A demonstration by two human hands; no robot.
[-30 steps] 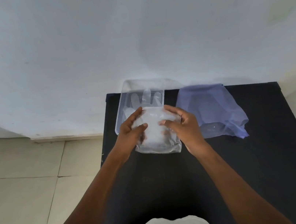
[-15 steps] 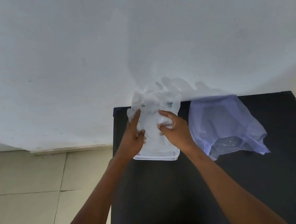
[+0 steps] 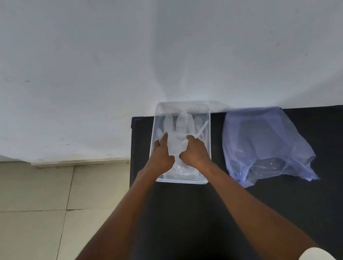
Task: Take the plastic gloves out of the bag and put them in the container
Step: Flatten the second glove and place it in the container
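Note:
A clear plastic container (image 3: pixel 210 137) stands at the back left of the black table, against the wall. Clear plastic gloves (image 3: pixel 177 136) lie inside it, their fingers pointing toward the wall. My left hand (image 3: pixel 163 156) and my right hand (image 3: pixel 194 154) are both down in the container, side by side, pressing on the gloves with fingers flat and spread. A thin bluish plastic bag (image 3: pixel 264 145) lies crumpled to the right of the container, its mouth toward me; something clear shows faintly inside it.
The black table (image 3: pixel 289 212) ends at the white wall behind and drops to a tiled floor (image 3: pixel 34 217) on the left. My white shirt shows at the bottom edge.
Both hands carried the gloves from in front of the container up over it and have lowered them inside. The camera view tilted meanwhile. The bag has not moved.

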